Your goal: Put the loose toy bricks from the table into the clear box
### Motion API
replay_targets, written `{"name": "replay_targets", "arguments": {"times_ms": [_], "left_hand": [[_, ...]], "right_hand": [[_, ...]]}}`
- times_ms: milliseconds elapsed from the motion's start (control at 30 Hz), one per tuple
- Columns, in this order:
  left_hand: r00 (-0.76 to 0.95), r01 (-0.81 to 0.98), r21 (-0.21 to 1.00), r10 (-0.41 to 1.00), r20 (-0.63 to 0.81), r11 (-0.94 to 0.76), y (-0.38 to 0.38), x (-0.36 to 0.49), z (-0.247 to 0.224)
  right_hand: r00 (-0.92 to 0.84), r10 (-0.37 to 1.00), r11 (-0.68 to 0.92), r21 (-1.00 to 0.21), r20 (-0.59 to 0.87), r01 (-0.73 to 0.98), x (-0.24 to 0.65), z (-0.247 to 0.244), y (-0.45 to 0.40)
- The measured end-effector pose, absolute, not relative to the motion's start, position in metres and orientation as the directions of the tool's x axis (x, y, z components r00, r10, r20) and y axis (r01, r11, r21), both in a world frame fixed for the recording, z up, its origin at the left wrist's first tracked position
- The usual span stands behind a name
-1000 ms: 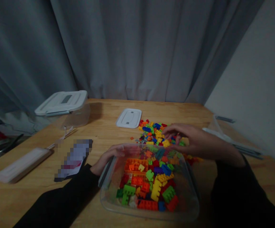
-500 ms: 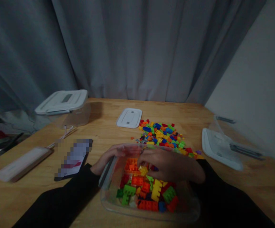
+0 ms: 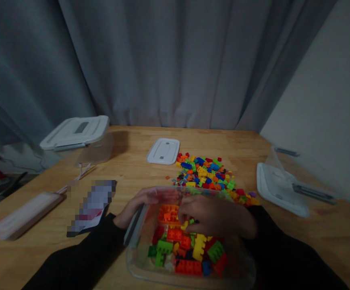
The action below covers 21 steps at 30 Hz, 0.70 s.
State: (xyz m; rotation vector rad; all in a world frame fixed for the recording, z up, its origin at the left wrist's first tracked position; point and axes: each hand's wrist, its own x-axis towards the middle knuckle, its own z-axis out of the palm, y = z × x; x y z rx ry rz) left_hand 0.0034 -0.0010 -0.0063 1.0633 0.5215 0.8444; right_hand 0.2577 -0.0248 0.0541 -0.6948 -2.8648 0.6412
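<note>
Head view: a person in black sleeves works over a clear bin on a wooden table, the bin drawn close in front, apparently so that both hands can reach it easily. Taking the bin as the dial's centre, the left hand lies over its rim at 10 o'clock, likely to steady it; from where I stand, I cannot tell how tightly the fingers close. The right hand dips inside from 3 o'clock, fingers bent down over the bricks, with a yellow brick at the tips; whether that is pinched or let go, I cannot tell. A loose pile spreads beyond the far rim from 12 to 2 o'clock, seemingly kept within short reach. A white lid lies flat just short of 12, and a lidded box stands past 10, both presumably clear of the arms. At 2 o'clock, a clear box and a second lid sit together. A phone and a pale case lie between 9 and 10, outside the left sleeve.
</note>
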Motion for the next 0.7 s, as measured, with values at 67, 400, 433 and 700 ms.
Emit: {"name": "replay_targets", "arguments": {"times_ms": [67,400,433,700], "left_hand": [[0.589,-0.318,0.919,0.808,0.0,0.231,0.0,0.002,-0.006],[0.628,-0.282,0.922,0.778,-0.031,0.264,0.008,0.001,-0.004],[0.632,-0.277,0.926,0.774,-0.025,0.256,0.009,0.002,-0.003],[0.646,-0.233,0.937,0.762,-0.05,0.259,0.009,0.004,0.005]], "right_hand": [[-0.875,0.483,0.795,-0.417,-0.002,0.44,0.257,0.055,-0.024],[-0.894,0.448,0.791,-0.463,-0.008,0.4,0.256,0.053,-0.014],[-0.892,0.452,0.792,-0.457,-0.003,0.403,0.256,0.054,-0.014],[-0.844,0.532,0.744,-0.518,0.076,0.422,0.278,0.088,-0.01]]}}
